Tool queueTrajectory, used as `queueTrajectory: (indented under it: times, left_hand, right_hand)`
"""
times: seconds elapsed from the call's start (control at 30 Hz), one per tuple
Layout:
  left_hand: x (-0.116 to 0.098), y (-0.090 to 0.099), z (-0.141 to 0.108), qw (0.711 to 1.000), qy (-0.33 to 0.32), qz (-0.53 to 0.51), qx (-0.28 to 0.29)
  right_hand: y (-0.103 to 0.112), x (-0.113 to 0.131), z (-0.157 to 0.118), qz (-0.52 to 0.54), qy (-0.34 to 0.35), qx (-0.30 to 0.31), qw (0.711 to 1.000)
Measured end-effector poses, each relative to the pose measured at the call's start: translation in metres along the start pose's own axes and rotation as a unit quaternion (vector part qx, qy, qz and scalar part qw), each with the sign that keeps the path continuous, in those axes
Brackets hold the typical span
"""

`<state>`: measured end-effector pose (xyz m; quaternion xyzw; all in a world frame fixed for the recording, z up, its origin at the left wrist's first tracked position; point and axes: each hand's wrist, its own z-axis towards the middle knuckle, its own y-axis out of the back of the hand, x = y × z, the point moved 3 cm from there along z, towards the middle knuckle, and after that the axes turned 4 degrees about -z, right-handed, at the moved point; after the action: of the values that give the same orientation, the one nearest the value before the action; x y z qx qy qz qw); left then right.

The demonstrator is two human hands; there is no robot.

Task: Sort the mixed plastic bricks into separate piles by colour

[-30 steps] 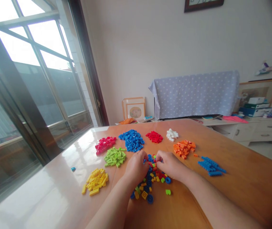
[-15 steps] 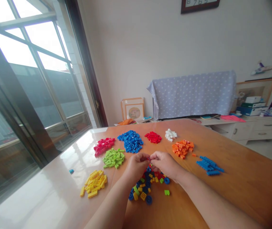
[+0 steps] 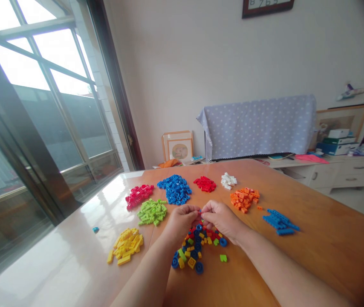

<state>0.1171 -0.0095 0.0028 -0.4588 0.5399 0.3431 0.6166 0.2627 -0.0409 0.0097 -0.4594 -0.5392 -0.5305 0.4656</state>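
My left hand [image 3: 183,219] and my right hand [image 3: 218,218] meet fingertip to fingertip over the middle of the table. Both are closed in a pinch on small toy bricks [image 3: 200,212], mostly hidden by the fingers; a bit of red and blue shows. Beneath and in front of them spreads a mixed pile of bricks [image 3: 191,262] in yellow, green, red and dark blue, with round blue wheel-like pieces [image 3: 199,267] among them. One green brick [image 3: 223,258] lies apart, near my right forearm.
Sorted heaps ring the hands: yellow [image 3: 127,246], lime green [image 3: 152,212], crimson [image 3: 139,196], blue round pieces [image 3: 174,189], red [image 3: 205,184], white [image 3: 228,181], orange [image 3: 244,199] and long blue bricks [image 3: 280,221]. A small blue piece [image 3: 95,230] lies at the left.
Both hands stay together and shift only slightly, the right one rising a little. The heaps on the table look the same.
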Motion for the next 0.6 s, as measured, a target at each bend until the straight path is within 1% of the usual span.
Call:
queueTrajectory:
  times: [0.2,0.37,0.6]
  left_hand:
    - [-0.0027,-0.0002,-0.0023,1.000,0.005,0.003,0.011]
    - [-0.0022,0.0006,-0.0017,0.999,-0.010,0.031,0.010]
    - [0.0000,0.0010,0.0001,0.999,-0.020,0.040,0.015]
  right_hand:
    - [-0.0011,0.0005,-0.0006,-0.002,0.006,0.000,1.000]
    - [-0.0010,-0.0016,0.0005,0.001,0.010,0.002,1.000]
    - [-0.0031,-0.0017,-0.0001,0.010,0.011,0.004,1.000]
